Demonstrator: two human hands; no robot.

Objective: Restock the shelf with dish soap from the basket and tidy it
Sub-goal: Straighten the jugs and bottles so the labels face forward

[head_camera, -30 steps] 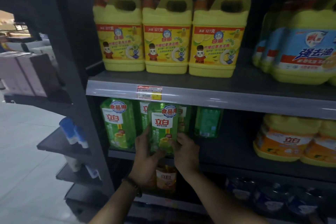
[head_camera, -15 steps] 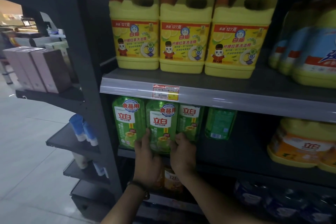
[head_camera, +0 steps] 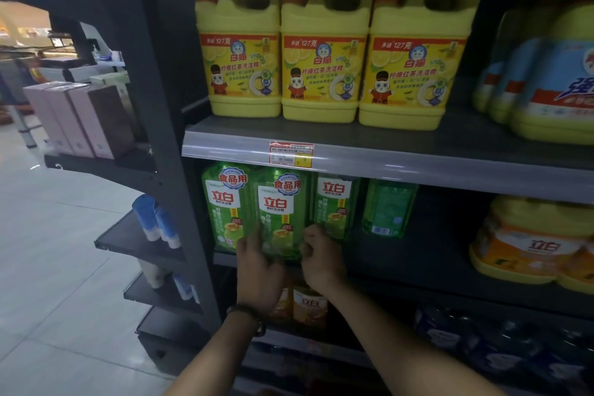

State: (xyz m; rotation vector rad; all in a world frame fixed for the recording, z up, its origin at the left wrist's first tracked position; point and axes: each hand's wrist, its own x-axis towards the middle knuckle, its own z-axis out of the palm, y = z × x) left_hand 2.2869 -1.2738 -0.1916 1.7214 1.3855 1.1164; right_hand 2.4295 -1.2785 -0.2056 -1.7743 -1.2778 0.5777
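Head view gives me both hands low on one green dish soap bottle (head_camera: 281, 212), which stands upright at the front edge of the middle shelf (head_camera: 418, 267), label facing out. My left hand (head_camera: 258, 270) wraps the bottle's lower left side, its fingers (head_camera: 254, 235) curled against the plastic between this bottle and the green neighbour bottle (head_camera: 223, 206) that stands touching it on the left. My right hand (head_camera: 321, 262) grips the lower right edge, with its fingers (head_camera: 310, 235) bent tight and knuckles towards the camera; I cannot tell how far round the back they reach. A dark bracelet (head_camera: 247, 315) sits on the left wrist. Just to the right and set further back is a third green bottle (head_camera: 334, 206), and beyond that a fourth bottle (head_camera: 387, 209) stands turned so its back label shows. Further right on the same shelf sit orange-labelled jugs (head_camera: 527, 244), well apart from the green row. On the shelf above, three yellow jugs (head_camera: 321, 51) stand side by side behind a price tag (head_camera: 291, 154), with blue-labelled jugs (head_camera: 546, 83) to their right. Below my hands I make out small orange bottles (head_camera: 308, 305) on the lower shelf.
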